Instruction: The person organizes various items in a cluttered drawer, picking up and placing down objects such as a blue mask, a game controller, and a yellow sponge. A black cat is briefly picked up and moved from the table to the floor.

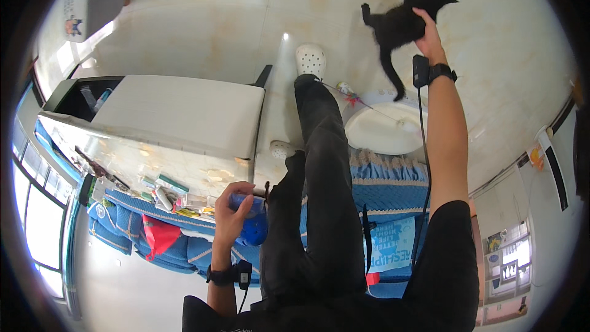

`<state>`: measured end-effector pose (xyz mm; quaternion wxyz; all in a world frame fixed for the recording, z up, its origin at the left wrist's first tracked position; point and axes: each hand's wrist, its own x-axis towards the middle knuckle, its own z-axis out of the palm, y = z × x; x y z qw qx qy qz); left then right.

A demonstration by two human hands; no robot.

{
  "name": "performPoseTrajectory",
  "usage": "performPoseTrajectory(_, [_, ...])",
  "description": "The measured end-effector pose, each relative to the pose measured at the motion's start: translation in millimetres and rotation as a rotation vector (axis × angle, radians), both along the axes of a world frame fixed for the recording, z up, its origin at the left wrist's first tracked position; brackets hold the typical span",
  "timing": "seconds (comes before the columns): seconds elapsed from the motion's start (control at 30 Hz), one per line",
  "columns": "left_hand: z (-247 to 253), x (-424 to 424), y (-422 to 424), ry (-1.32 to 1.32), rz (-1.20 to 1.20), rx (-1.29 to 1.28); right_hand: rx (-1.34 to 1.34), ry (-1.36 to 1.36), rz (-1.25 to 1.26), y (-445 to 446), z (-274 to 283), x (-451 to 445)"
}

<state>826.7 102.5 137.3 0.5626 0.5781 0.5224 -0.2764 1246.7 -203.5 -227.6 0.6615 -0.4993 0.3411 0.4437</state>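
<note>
At the left of the lap, my left hand [237, 212] is closed around a blue, partly see-through plastic container [252, 221]. My right arm reaches far forward, and my right hand [428, 34] holds a black cat [405, 20] around its body, thumb on its side. The cat's head is turned away and its tail hangs toward a round whitish basin [385, 127]. A cat wand toy with colourful feathers [352, 97] lies across the basin. Each wrist wears a black strap with a small cabled device.
A marble-look table [175, 157] with a pale drawer unit [184, 110] stands at the left, small items along its edge. Blue sofas [396, 193] with a red cloth [159, 235] are nearby. White clogs [310, 60] rest on the tiled floor [207, 18]. A cable runs beside my right arm.
</note>
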Motion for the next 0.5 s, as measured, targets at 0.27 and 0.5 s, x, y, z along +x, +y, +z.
performPoseTrajectory(0.27, [-31.7, -21.6, -8.9, 0.124, 0.050, -0.069, -0.086, 0.037, -0.052, 14.8, -91.0, -8.0])
performPoseTrajectory(0.5, [-11.0, -32.1, -21.4, 0.142, 0.092, -0.077, -0.344, -0.086, -0.041, 14.0, -72.3, 12.0])
